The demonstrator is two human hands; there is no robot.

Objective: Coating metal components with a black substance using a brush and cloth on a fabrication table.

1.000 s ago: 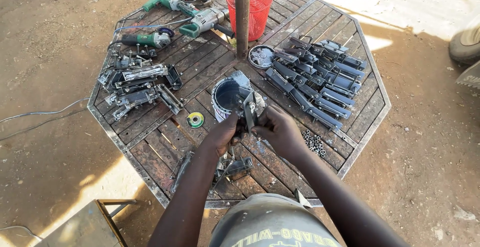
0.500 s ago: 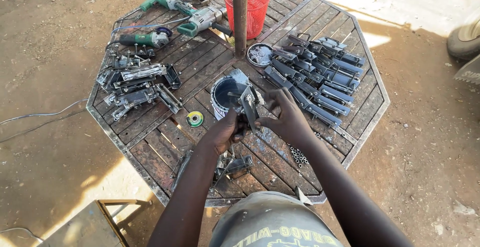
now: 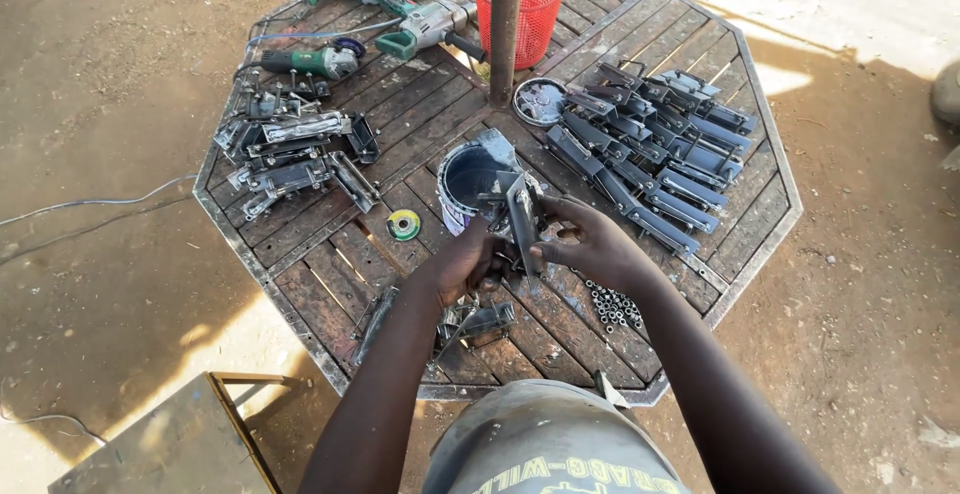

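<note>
both hands, left hand (image 3: 468, 264) and right hand (image 3: 590, 244), stay clasped on the metal bracket (image 3: 522, 216), now raised more upright just near of the paint can (image 3: 470, 186), mid-table.

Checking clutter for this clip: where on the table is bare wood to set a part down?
Bare slats lie on the table near the left edge, beside the small disc, and at the right corner past the dark brackets. Crowded: power tools at the top, metal parts on the left, nuts by the right hand.
</note>
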